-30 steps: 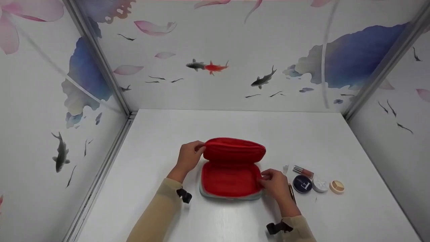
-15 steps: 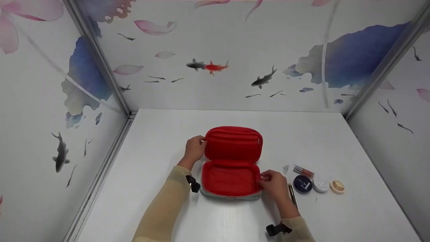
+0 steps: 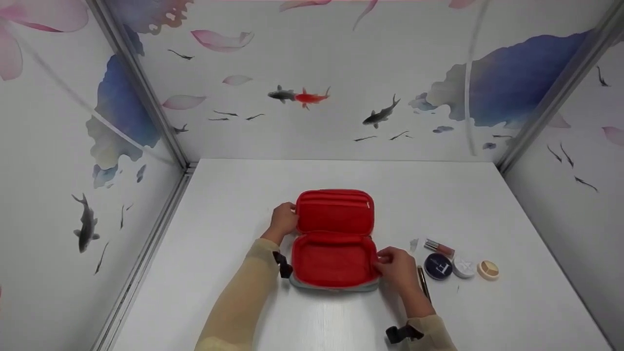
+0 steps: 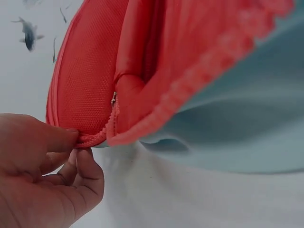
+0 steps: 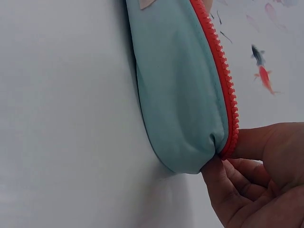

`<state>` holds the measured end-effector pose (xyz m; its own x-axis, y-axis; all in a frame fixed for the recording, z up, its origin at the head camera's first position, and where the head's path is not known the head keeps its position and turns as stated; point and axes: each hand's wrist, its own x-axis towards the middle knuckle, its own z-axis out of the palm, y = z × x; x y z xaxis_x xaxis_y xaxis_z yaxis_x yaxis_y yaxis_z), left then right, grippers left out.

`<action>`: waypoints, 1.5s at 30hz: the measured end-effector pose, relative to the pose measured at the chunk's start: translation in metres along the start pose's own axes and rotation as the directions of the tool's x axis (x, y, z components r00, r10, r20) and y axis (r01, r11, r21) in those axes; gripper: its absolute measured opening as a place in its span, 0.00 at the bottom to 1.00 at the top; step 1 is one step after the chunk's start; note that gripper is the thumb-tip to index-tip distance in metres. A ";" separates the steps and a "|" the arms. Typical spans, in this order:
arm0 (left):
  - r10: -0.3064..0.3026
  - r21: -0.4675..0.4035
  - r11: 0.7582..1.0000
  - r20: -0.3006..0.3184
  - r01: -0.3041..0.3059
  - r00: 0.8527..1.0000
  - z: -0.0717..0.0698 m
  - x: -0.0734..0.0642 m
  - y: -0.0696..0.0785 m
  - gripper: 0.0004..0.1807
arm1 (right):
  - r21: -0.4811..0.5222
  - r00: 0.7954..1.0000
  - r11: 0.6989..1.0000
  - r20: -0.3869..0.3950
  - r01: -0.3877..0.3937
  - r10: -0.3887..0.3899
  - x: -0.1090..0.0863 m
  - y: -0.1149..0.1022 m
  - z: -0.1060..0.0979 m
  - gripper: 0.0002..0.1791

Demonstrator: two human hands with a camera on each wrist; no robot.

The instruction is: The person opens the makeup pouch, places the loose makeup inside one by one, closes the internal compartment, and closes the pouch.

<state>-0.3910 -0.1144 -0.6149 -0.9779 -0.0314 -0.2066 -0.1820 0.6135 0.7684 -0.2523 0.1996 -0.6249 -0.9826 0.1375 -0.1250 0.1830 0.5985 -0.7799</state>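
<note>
A zippered makeup bag, pale blue-green outside and red inside, lies unfolded on the white table. Its lid is tipped back, showing a zipped mesh pocket. My left hand pinches the lid's left edge; in the left wrist view, thumb and fingers grip the red zipper border beside the mesh. On the other side, my right hand pinches the right rim of the base. The right wrist view shows that thumb and fingers squeezing the red zipper teeth and the blue-green fabric at a corner.
Right of the bag lie a lip gloss tube, a dark round compact, a white round case and a small round palette. A slim dark pen-like stick lies beside my right wrist. Printed panels enclose the table.
My left hand has swung the lid from partly raised to folded back, so its inner pocket faces up. The right hand keeps its pinch on the base.
</note>
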 end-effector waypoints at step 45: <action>0.337 0.277 0.899 0.057 -0.339 0.940 0.004 -0.012 0.081 0.15 | -0.150 0.997 0.989 -0.073 -0.006 -0.005 -0.019 0.043 -0.076 0.15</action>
<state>-0.3935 -0.0613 -0.5529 -0.9746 0.2221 0.0298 0.1961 0.7810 0.5929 -0.2237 0.2825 -0.6097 -0.9785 0.1918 -0.0760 0.1918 0.7095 -0.6781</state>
